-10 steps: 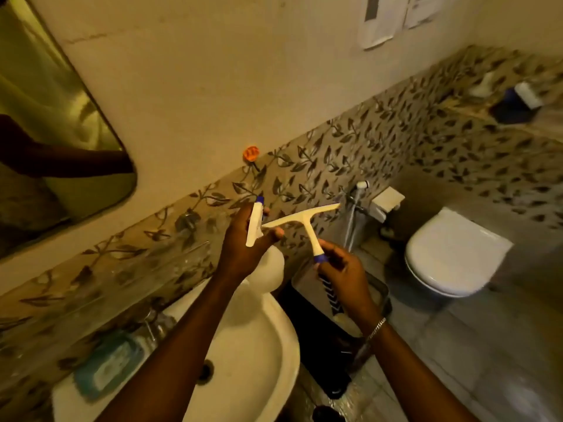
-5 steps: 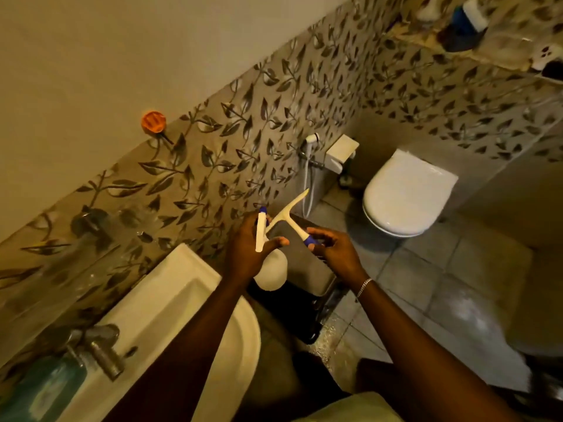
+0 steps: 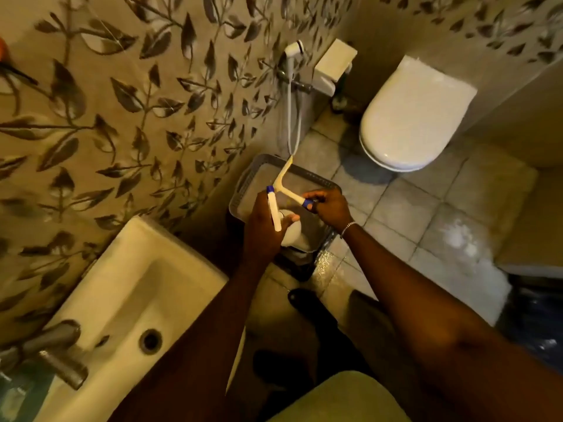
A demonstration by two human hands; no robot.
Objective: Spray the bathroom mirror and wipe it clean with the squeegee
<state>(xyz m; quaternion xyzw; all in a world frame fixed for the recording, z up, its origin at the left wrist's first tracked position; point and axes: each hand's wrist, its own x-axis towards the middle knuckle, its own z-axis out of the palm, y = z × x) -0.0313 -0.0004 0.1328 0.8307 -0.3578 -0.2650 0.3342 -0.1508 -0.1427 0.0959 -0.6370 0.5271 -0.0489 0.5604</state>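
While you lean over the grey slatted plastic basket [image 3: 243, 190] at frame centre, your left hand [image 3: 262, 229] wraps the white spray bottle [image 3: 291, 234]; right hand [image 3: 330, 208] fingers pinch the cream T-shaped squeegee [image 3: 285, 185] by its blue-banded handle, likely stowing both. Mirror out of view.

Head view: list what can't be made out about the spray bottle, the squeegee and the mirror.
- Spray bottle: the left hand covers its trigger and neck; any label or fill level is hidden.
- Squeegee: the right hand hides most of its handle; the blade edge is too thin and blurred to judge.
- Mirror: out of the head view entirely, so whether it is clean cannot be told.
- Basket below: its contents are blocked by both hands.
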